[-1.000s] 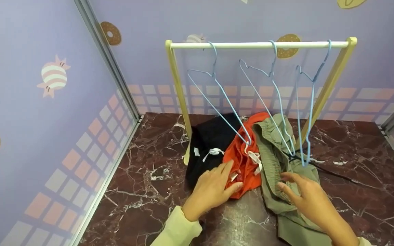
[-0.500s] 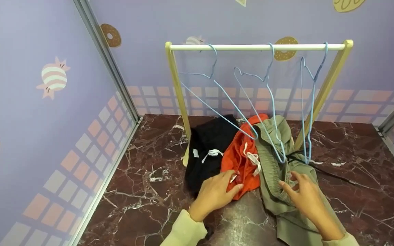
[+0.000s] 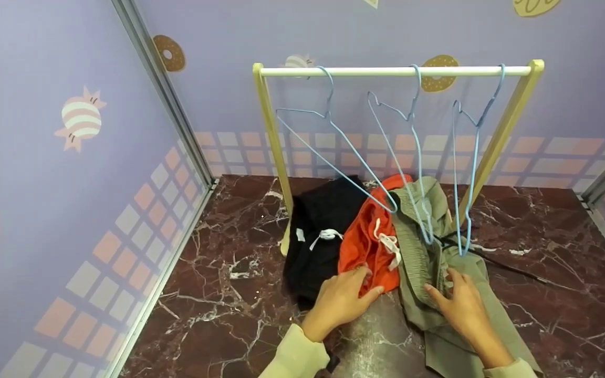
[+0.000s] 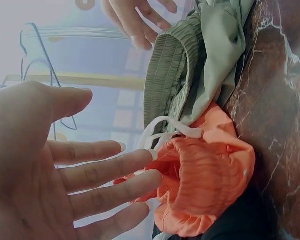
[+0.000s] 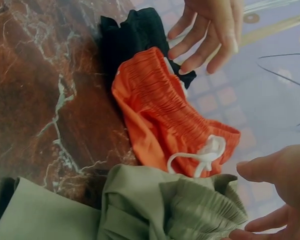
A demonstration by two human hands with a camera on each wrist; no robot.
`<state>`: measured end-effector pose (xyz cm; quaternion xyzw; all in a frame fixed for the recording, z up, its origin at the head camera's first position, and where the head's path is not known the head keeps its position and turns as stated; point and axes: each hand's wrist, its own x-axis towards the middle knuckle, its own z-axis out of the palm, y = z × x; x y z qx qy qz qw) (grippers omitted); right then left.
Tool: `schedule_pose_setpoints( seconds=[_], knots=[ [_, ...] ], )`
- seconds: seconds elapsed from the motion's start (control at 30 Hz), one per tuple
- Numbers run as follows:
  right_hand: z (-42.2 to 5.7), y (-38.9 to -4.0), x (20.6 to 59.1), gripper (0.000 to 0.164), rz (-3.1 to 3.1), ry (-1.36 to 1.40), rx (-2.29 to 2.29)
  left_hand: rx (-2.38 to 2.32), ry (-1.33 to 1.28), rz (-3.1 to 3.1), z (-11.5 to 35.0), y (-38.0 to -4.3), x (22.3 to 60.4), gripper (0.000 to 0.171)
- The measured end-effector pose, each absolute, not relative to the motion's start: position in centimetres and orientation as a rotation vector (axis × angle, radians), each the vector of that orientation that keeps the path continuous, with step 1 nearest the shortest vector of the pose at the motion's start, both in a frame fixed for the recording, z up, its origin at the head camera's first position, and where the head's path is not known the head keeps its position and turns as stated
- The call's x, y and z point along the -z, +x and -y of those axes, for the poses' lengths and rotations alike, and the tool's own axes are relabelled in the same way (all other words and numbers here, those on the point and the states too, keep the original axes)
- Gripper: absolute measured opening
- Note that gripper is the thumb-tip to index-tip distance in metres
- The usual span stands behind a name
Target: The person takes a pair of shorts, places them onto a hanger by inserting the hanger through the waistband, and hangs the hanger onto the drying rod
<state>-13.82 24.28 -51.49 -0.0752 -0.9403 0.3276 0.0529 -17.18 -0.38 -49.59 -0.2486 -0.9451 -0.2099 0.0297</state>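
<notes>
Orange drawstring shorts (image 3: 352, 252) lie crumpled between black bottoms (image 3: 315, 268) with a white drawstring and olive-green elastic-waist pants (image 3: 413, 257). My left hand (image 3: 340, 298) is by the near end of the orange shorts. Its fingers are extended beside the orange waistband (image 4: 200, 180) in the left wrist view and grip nothing. Over the green pants is my right hand (image 3: 465, 307), thumb and fingers apart. In the right wrist view its fingertips are close to the green waistband (image 5: 205, 210); whether they touch the cloth I cannot tell.
A small garment rack (image 3: 381, 71) with wooden posts stands behind the clothes. Three thin blue hangers, including the middle one (image 3: 418, 147), dangle from its bar over the pile. A black cord (image 3: 518, 270) runs right across the marbled floor (image 3: 218, 325). A panel wall (image 3: 139, 131) stands left.
My left hand has drawn back toward me and slightly right along the orange shorts. My right hand has shifted slightly. The hangers sway; the clothes lie much as before.
</notes>
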Motion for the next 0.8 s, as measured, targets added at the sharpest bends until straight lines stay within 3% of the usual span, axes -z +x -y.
schedule_pose_setpoints(
  seconds=[0.43,0.8],
  knots=[
    [-24.9,-14.4,52.9,0.062,2.943,-0.244,-0.994,0.630,-0.806,2.938,-1.2,-16.8,49.9,0.037],
    [-25.0,-14.4,52.7,0.027,2.963,-0.265,-1.044,0.651,-0.836,2.967,-2.2,-16.7,50.0,0.035]
  ],
)
